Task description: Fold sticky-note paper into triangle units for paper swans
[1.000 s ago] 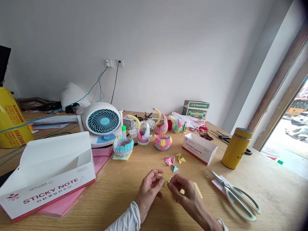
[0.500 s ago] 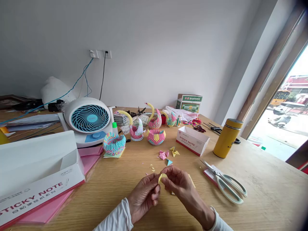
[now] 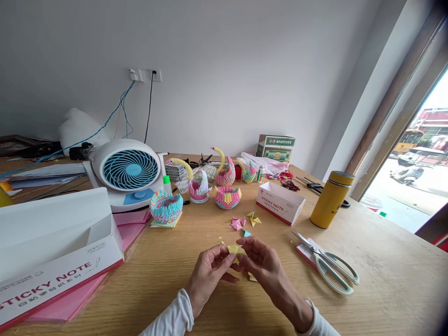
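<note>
A small folded piece of yellow paper point(image 3: 234, 249) is pinched between my two hands above the table's front. My left hand point(image 3: 212, 268) grips its left side with thumb and fingers, and my right hand point(image 3: 263, 261) holds its right end. Just beyond my fingers lie a blue folded paper triangle point(image 3: 246, 233), pink folded pieces point(image 3: 238, 223) and yellow folded pieces point(image 3: 254, 219). Tiny yellow scraps point(image 3: 221, 241) lie near my left fingertips. Part of another yellow paper point(image 3: 252, 277) shows beneath my right hand, which hides the rest.
Scissors point(image 3: 331, 263) rest on a note pad at right, near a yellow flask point(image 3: 332, 199) and a small white box point(image 3: 280, 204). Paper swans point(image 3: 199, 187) and a blue paper bowl point(image 3: 166, 207) stand farther back. A fan point(image 3: 131, 170) and large open box point(image 3: 63, 275) occupy the left.
The yellow paper has turned from a narrow, edge-on shape to a wider face between my fingers. My left hand has rolled over it, its lower fingers now stretched more to the right.
</note>
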The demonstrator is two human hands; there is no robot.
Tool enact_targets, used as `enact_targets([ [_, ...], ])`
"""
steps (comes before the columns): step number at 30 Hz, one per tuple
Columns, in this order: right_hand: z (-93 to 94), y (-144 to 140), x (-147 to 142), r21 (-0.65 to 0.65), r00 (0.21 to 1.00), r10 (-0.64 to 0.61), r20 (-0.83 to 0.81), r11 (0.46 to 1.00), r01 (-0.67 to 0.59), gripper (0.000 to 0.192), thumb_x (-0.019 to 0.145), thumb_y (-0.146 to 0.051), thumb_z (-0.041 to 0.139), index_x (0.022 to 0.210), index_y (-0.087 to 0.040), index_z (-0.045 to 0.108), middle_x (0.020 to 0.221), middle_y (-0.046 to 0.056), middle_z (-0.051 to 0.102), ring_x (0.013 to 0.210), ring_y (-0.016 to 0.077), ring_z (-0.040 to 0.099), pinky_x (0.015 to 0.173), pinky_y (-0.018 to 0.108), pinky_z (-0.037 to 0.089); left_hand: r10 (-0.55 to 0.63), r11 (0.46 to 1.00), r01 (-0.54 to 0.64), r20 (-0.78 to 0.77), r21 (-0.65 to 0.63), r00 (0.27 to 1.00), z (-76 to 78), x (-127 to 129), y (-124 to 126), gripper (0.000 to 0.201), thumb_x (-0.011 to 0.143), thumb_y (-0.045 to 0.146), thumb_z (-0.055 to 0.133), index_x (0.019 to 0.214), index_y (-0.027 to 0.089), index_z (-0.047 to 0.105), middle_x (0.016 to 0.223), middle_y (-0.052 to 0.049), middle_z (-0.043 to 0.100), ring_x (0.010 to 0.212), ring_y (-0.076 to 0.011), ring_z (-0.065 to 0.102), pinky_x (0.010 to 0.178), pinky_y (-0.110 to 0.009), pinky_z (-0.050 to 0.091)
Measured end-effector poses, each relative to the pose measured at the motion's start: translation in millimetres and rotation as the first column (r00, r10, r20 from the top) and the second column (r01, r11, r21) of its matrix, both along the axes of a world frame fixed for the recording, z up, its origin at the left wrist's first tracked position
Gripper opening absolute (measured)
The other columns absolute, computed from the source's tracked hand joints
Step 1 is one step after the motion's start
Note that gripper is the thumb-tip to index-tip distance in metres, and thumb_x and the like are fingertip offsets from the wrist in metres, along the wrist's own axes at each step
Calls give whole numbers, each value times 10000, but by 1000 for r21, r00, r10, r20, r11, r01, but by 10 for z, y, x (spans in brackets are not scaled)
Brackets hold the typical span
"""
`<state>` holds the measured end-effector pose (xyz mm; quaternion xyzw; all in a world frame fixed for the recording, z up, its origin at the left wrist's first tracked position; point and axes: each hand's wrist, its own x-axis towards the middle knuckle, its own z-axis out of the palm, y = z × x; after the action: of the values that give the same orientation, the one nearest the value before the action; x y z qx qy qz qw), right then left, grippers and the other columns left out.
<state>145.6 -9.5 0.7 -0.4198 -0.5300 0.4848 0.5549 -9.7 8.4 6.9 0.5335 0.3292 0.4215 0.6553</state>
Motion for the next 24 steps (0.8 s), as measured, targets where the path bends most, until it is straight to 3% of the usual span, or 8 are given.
enact_targets([
  [7,-10,-8,-25,23,998,-52,37,998,51,426,730,-482,736,986,-164,615,830,45,637,636,130,540,500,225,405,13,998,-13,-5,-68,1000,45,-25,-11,315,727,419,739,807,129,647,810,-43,652,758,-190,669,567,-228,531],
  [15,1,-26,-10,78,987,-85,135,994,75,398,753,-465,719,1007,-166,651,930,91,673,864,223,614,686,301,492,-33,998,32,-28,-58,999,68,-37,-8,339,716,440,740,828,131,657,834,-53,667,743,-182,662,570,-231,519],
  [19,29,-35,-15,49,994,-50,101,998,45,390,753,-454,727,1016,-177,647,914,74,666,861,214,606,699,294,483,0,998,-1,-20,-61,1000,53,-31,1,336,696,434,758,810,132,662,800,-41,676,726,-182,669,576,-238,514],
  [24,25,-36,-19,25,999,4,46,1000,-5,418,772,-490,701,1038,-173,637,772,23,606,691,158,551,599,262,446,65,996,-67,-41,-62,997,43,-28,0,332,676,422,780,741,130,638,688,-19,678,665,-167,683,587,-224,487],
])
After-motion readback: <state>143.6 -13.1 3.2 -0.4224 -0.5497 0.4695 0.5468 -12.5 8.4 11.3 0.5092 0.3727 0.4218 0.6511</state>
